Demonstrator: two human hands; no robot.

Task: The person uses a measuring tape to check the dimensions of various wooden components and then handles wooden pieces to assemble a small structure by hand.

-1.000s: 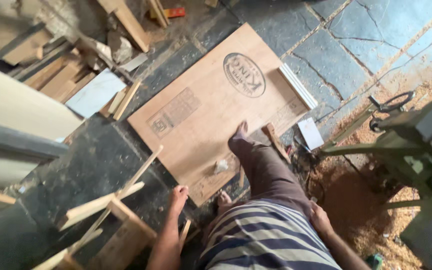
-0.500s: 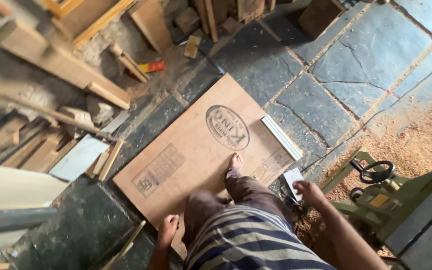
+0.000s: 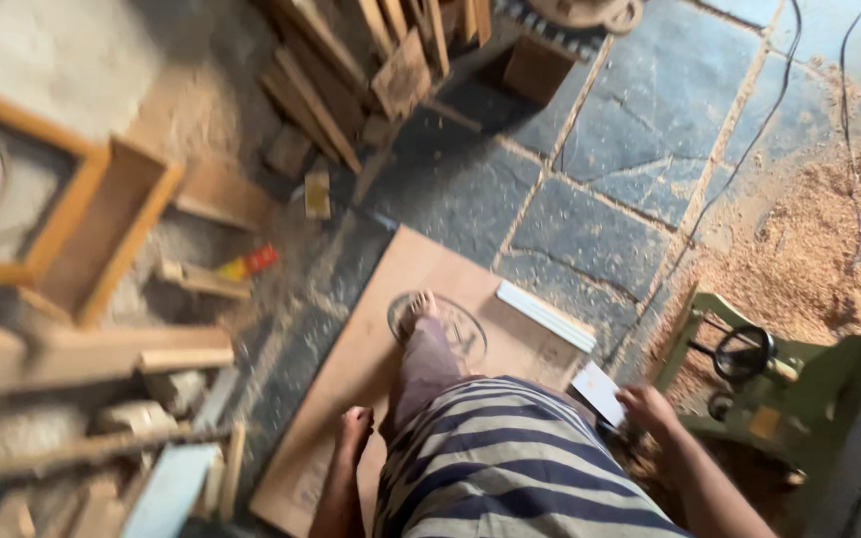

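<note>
Right hand (image 3: 647, 406) at lower right, fingers pinching a white card (image 3: 600, 392) just above the plywood sheet's (image 3: 351, 399) edge. Left hand (image 3: 354, 430) hangs loose at bottom centre, fingers released, over the plywood.

The right hand (image 3: 647, 408) has risen beside the white card (image 3: 600, 392).

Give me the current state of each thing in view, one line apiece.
Plywood sheet: flat on the stone floor, a bare foot planted on it.
Left hand: empty, fingers curled, hanging above the sheet.
Right hand: touching a small white card; grip unclear.
White strip: lying at the sheet's far edge.
Green machine: upright, sawdust around it.
</note>
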